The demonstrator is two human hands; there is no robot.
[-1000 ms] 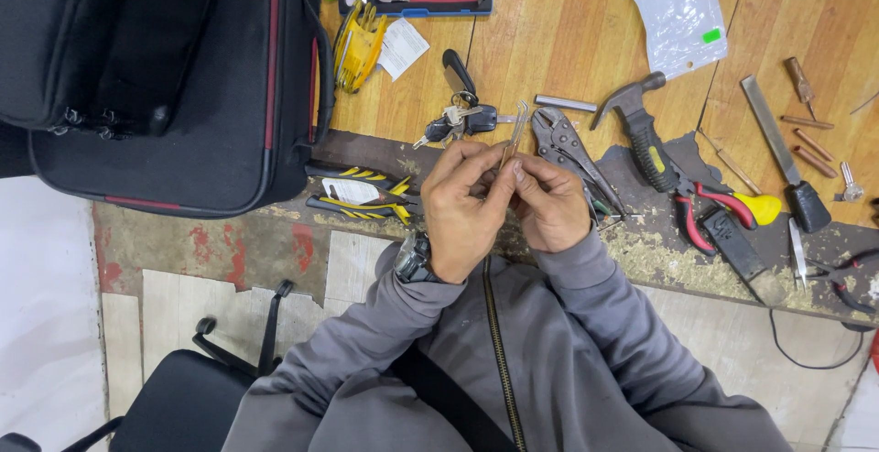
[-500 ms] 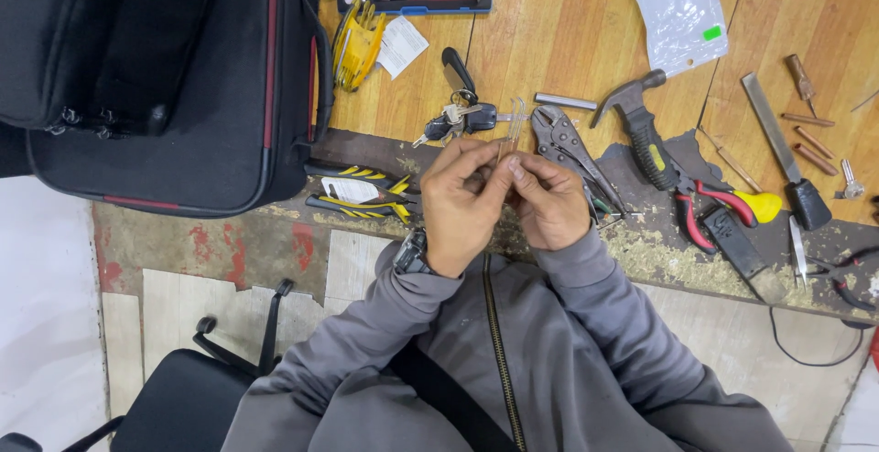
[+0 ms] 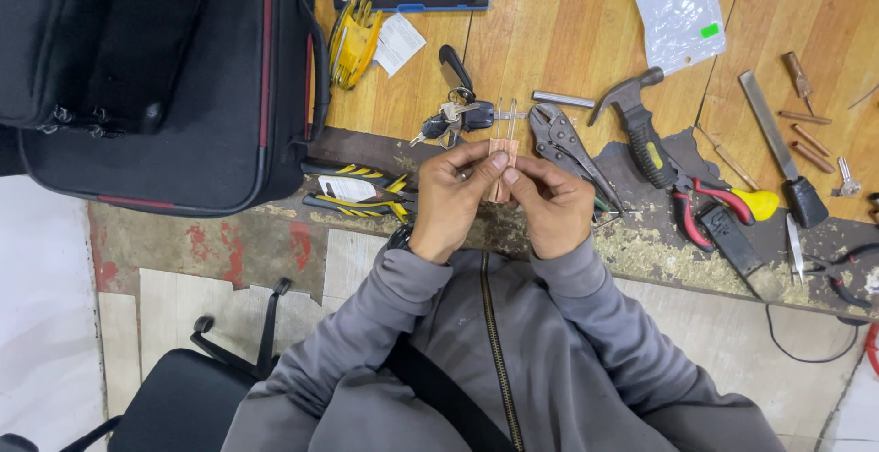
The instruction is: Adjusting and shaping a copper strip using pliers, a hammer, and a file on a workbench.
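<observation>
- Left hand [image 3: 450, 203] and right hand [image 3: 551, 206] pinch a small flat copper-coloured metal piece [image 3: 502, 152] between fingertips, above the worn wooden workbench [image 3: 568, 31] edge.
- It looks light, stiff, thin (probably slippery); best held by its flat faces.

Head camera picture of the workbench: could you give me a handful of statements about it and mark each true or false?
1. Both hands, the left hand and the right hand, hold a small copper-coloured piece between them. True.
2. The hammer lies to the left of the black bag. False: it lies on the bench to the right of the hands, far from the bag.
3. A bunch of keys rests on the wooden bench just beyond the hands. True.
4. The red-handled pliers are in the right hand. False: they lie on the bench, untouched.
5. The clear plastic bag lies at the far side of the bench. True.
</observation>
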